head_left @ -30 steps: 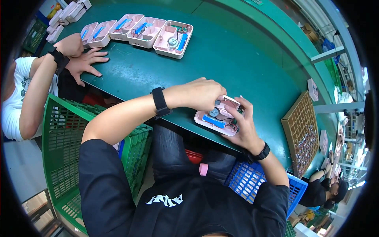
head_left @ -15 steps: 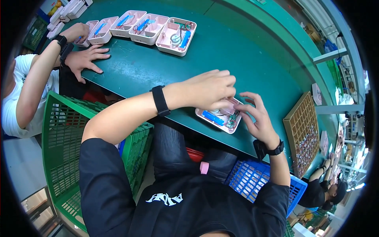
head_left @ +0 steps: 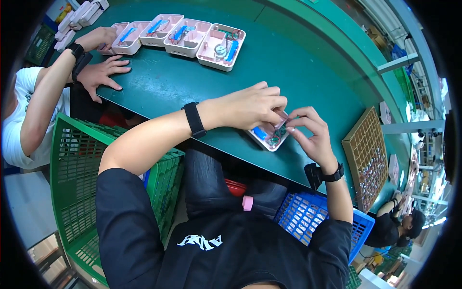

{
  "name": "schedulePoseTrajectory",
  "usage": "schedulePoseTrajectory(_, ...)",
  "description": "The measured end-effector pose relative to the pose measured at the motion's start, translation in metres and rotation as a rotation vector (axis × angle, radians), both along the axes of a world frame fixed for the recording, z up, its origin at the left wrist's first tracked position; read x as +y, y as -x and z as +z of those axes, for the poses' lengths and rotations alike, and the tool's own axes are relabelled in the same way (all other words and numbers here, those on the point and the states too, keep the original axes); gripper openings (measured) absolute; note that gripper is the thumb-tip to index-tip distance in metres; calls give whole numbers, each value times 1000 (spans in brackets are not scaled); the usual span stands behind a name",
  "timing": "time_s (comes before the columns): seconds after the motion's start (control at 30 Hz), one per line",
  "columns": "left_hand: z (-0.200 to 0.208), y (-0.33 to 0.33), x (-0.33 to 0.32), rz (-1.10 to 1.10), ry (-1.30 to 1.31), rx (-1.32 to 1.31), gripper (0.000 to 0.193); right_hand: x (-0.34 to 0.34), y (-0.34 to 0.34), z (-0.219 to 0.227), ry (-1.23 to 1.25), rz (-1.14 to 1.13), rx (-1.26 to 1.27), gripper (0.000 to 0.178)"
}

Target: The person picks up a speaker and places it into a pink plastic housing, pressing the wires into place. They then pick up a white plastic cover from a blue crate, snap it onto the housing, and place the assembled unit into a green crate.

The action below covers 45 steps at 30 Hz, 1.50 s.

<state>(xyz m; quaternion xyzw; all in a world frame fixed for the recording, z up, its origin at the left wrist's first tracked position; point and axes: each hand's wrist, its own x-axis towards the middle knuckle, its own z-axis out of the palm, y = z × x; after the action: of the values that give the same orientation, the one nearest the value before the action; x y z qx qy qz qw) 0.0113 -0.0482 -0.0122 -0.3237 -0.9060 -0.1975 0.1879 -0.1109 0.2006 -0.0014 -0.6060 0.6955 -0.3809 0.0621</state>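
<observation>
l hand (head_left: 257,105) over pink housing (head_left: 267,139), grip hidden, can't tell; r hand (head_left: 313,131) nr rim, thumb/index apart. housing on green bench (head_left: 308,72), mid-frame, prob. so bench bears wt.

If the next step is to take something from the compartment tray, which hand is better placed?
Probably the right hand: it is nearer to the compartment tray on that side. The left hand is farther away, over the pink housing.
</observation>
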Motion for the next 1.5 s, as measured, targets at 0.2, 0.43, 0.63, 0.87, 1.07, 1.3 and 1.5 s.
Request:
schedulePoseTrajectory(0.2, 5, -26, -72, -28, -14, 44, 14, -61, -41, 18, 54, -39, -144, 19)
schedulePoseTrajectory(0.43, 21, -89, -122, -51, 42, -69, 23, -125, -88, 7, 137, -82, -215, 20)
schedulePoseTrajectory(0.63, 25, -105, -128, -6, 22, -235, 22, -140, -100, 11, 38, -10, -162, 18)
schedulePoseTrajectory(0.87, 10, -96, -134, -151, -45, -190, 13, -161, -91, 30, -150, 95, 23, 17)
schedulePoseTrajectory(1.07, 15, -91, -137, -172, -25, -86, 10, -194, -73, 41, -363, 341, 204, 16)
schedulePoseTrajectory(1.3, 25, -93, -149, -128, -11, -233, 9, -209, -72, 50, -431, 458, 280, 13)
schedulePoseTrajectory(1.5, 30, -97, -154, -72, -32, -414, 11, -215, -77, 49, -419, 526, 344, 12)
